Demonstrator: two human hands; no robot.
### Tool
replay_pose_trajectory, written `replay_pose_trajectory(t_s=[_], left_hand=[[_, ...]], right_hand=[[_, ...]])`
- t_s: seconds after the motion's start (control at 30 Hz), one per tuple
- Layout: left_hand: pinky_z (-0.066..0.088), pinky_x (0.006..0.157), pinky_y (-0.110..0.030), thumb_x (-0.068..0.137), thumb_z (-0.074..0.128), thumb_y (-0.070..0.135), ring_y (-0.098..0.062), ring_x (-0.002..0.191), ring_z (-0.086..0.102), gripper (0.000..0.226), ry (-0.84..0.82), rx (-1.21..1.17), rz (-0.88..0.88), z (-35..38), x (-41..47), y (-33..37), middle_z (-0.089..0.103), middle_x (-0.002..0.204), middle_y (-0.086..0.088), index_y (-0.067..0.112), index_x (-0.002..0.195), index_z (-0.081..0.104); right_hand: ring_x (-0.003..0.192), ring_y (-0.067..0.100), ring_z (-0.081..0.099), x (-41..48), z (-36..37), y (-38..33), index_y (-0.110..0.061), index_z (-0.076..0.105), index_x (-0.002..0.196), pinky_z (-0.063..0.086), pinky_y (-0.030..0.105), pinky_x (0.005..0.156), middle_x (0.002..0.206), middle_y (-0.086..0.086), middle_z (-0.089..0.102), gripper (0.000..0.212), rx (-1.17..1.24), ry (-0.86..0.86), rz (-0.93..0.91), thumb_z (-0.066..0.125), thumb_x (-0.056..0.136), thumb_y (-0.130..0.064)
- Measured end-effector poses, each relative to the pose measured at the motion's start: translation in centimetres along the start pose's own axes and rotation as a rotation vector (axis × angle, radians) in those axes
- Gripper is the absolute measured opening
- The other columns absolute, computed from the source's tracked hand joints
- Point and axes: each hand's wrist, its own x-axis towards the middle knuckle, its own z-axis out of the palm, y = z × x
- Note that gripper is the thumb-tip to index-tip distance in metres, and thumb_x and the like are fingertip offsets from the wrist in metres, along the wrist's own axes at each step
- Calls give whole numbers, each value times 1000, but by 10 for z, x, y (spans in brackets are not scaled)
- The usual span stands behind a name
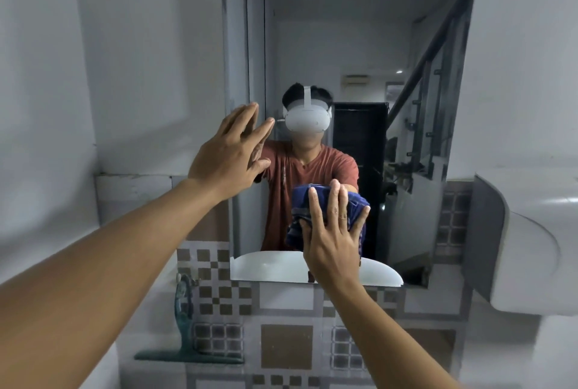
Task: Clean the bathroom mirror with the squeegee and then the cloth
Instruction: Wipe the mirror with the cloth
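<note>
1. My right hand (331, 232) lies flat with its fingers straight, pressing the bunched blue cloth (300, 201) against the mirror (344, 29). Nothing is clamped; my palm and fingers pin the cloth to the glass.
2. The cloth sits low on the mirror, near the middle and just above the bottom edge. Most of the glass lies above my hand and to either side, so I judge the next stroke has to run upward or sideways.
3. My left hand (225, 154) is spread open and holds nothing. Its fingertips are at the mirror's left edge, higher than the right hand, and seem to touch the glass.
4. The right hand has the cloth, so I would wipe with it and use the left only as a brace.
5. The squeegee (187, 354) rests below the mirror's lower left corner, well apart from both hands. Its blade lies crosswise and its handle stands up against the tiles. I take the squeegee step as finished.
</note>
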Motion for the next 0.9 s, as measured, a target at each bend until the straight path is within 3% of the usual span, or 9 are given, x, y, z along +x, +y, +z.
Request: replay_pose_trajectory(t_s=[0.13,0.2,0.3,0.4,0.5,0.63,0.77,0.9], left_hand=[[56,89,-57,86,71,38,-30,149,18,76,0,-25,-1,-1,0,2,23,161,-12,21,152,38],[57,88,-57,86,72,38,-31,149,19,76,-2,-28,-2,-1,1,3,24,161,-12,22,151,39],[57,87,-56,85,73,37,-31,149,19,76,-2,-32,-2,-1,0,2,24,161,-12,22,151,38],[57,88,-55,86,72,36,-31,150,18,76,5,-33,-3,-1,1,4,21,162,-12,22,152,37],[56,93,-53,87,71,35,-32,150,18,76,16,-23,-6,3,-1,6,17,163,-13,23,153,34],[54,97,-50,93,63,32,-34,149,19,68,53,-41,-6,16,-14,16,17,163,-16,23,154,33],[48,101,-52,91,64,40,-35,151,13,72,15,-59,14,26,-25,20,15,163,-17,22,154,34],[48,98,-55,87,70,40,-38,151,14,77,7,-57,6,24,-26,19,15,163,-18,22,153,35]], right_hand=[[156,31,-1,10,4,-27,-23,15,161,5,71,118,168,19,6,66,-2,-55,-132,47,103,-31],[156,31,-3,13,5,-36,-22,14,161,7,72,117,168,19,5,66,-1,-75,-169,42,102,-28],[155,32,-6,14,7,-46,-21,11,161,-2,71,117,168,19,0,65,-11,-124,-258,28,100,-32],[156,30,-5,10,11,-48,-23,12,161,-8,66,118,168,16,-2,70,-23,-175,-380,42,99,-36],[156,29,5,0,11,-42,-24,17,160,-7,61,119,168,15,7,65,-39,-195,-459,32,97,-32],[156,27,3,-13,7,-22,-25,14,161,-8,61,118,169,14,8,72,-66,-220,-425,48,97,-27],[156,27,-1,-15,-7,8,-23,13,161,-1,62,121,169,13,2,69,-74,-212,-336,39,97,-28],[156,27,-1,-13,-20,40,-26,11,161,-4,60,121,169,12,3,69,-110,-183,-252,42,100,-29]])
